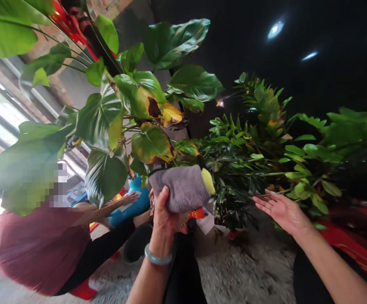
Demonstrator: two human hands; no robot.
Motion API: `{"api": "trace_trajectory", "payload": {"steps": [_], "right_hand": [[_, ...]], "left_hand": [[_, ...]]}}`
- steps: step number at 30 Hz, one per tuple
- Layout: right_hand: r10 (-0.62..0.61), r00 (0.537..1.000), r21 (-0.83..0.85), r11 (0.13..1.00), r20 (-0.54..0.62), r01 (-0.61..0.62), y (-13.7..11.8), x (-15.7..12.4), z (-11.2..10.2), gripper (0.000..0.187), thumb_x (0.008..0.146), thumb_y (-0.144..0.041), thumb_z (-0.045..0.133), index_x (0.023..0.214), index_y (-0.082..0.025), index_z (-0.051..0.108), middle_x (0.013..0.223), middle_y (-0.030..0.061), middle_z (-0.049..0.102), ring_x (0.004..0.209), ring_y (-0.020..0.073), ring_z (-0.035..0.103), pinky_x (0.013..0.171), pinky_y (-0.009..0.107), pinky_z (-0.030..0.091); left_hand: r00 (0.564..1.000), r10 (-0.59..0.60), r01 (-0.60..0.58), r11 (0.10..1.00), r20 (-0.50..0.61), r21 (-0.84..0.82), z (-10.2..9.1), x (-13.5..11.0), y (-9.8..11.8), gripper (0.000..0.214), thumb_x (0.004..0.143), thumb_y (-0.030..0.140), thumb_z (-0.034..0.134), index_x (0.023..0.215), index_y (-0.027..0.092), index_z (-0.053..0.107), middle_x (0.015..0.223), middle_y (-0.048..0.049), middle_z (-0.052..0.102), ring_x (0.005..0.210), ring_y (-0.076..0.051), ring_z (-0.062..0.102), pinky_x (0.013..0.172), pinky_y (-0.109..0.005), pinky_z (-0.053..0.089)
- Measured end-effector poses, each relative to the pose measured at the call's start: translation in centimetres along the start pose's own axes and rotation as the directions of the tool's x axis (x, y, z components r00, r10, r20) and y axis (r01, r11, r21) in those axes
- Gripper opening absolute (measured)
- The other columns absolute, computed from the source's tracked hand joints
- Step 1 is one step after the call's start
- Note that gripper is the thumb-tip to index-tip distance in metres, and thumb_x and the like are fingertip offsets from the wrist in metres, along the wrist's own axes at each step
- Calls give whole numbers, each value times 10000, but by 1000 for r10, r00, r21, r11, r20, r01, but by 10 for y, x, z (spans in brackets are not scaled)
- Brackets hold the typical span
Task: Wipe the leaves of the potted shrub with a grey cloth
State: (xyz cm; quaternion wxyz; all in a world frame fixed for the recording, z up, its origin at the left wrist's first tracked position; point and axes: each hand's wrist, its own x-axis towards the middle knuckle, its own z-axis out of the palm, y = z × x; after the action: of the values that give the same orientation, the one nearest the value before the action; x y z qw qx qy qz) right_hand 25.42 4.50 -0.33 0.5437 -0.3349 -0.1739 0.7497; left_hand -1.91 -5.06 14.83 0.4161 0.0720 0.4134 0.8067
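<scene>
My left hand (167, 211), with a pale bangle (158, 256) at the wrist, grips a folded grey cloth (181, 188) in front of me. A yellow patch shows at the cloth's right end; whether it belongs to the cloth I cannot tell. Palm up and fingers stretched out, my right hand (280, 211) is at the lower edge of the leafy green plants (259, 152). A thin stem runs by its thumb, and whether they touch is unclear. Above the cloth hangs a large-leaved plant (145, 97), several of its leaves yellowed and browned at the edges.
At left, a person in a pink top (40, 249) sits on a red stool (83, 291), one hand on a blue rounded object (135, 194). A white card (205, 223) and a red packet (196, 213) lie below the cloth. Red material (351, 245) is at right, above the rough floor (234, 274).
</scene>
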Motion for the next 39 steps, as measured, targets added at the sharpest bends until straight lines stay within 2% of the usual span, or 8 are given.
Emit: {"api": "trace_trajectory", "payload": {"steps": [3, 8, 11, 20, 23, 28, 36, 39], "right_hand": [[-4, 1000, 7, 1000, 2, 4, 1, 1, 2, 166, 649, -218, 693, 799, -202, 623, 848, 135, 691, 894, 304, 703, 886, 431, 525], [-7, 1000, 12, 1000, -30, 7, 2, -1, 3, 166, 667, -191, 662, 829, -201, 630, 772, 118, 706, 805, 280, 719, 780, 383, 567], [-14, 1000, 8, 1000, -17, 15, 2, -1, -1, 170, 685, -186, 650, 853, -200, 643, 761, 111, 709, 808, 279, 720, 762, 379, 572], [-6, 1000, 18, 1000, -21, 6, 2, 0, 1, 151, 681, -183, 631, 828, -209, 652, 815, 113, 703, 844, 283, 715, 835, 429, 559], [-15, 999, 20, 1000, -40, 16, 3, -2, 5, 146, 694, -175, 609, 829, -218, 647, 768, 98, 710, 810, 274, 719, 786, 410, 575], [-13, 999, 6, 1000, -51, 14, 1, -6, 7, 140, 716, -160, 584, 832, -207, 645, 710, 102, 718, 735, 256, 721, 681, 361, 587], [-14, 999, 54, 998, -39, 17, -2, -9, 11, 126, 705, -172, 596, 814, -212, 645, 750, 108, 731, 753, 249, 721, 714, 374, 589], [-9, 998, 64, 998, -55, 13, -2, -10, 13, 114, 721, -157, 588, 803, -208, 648, 712, 101, 726, 747, 247, 723, 700, 365, 590]], "left_hand": [[998, 57, -58, 996, 16, 66, 8, 15, -13, 197, 729, 198, 678, 923, 234, 679, 832, 8, 738, 820, -179, 680, 753, -273, 542], [938, -328, 345, 866, -111, 362, -47, -6, -77, 114, 720, 163, 683, 830, 135, 691, 744, -65, 729, 779, -226, 691, 783, -334, 541], [888, -451, 451, 819, -87, 356, -65, -25, -83, 92, 678, 141, 691, 767, 119, 685, 686, -70, 713, 681, -219, 681, 766, -339, 543], [997, 71, -74, 989, 31, 131, 14, 15, -21, 317, 731, 177, 692, 1043, 229, 661, 925, -2, 740, 861, -180, 686, 776, -281, 548], [995, -98, 89, 960, 19, 264, -7, 6, -55, 312, 699, 181, 724, 1007, 175, 678, 931, -49, 739, 878, -221, 690, 811, -330, 545], [836, -545, 463, 761, 62, 455, -52, -39, -100, 397, 485, 193, 844, 843, 107, 696, 812, -133, 738, 925, -334, 676, 845, -412, 522], [986, -47, 43, 999, 162, 30, 39, 1, -28, 302, 732, 148, 677, 1026, 211, 668, 883, -9, 741, 850, -183, 686, 799, -291, 540], [992, -102, 97, 992, 68, 77, 38, 8, -41, 308, 780, 163, 656, 1079, 234, 654, 866, 5, 741, 831, -183, 689, 788, -315, 549]]}}
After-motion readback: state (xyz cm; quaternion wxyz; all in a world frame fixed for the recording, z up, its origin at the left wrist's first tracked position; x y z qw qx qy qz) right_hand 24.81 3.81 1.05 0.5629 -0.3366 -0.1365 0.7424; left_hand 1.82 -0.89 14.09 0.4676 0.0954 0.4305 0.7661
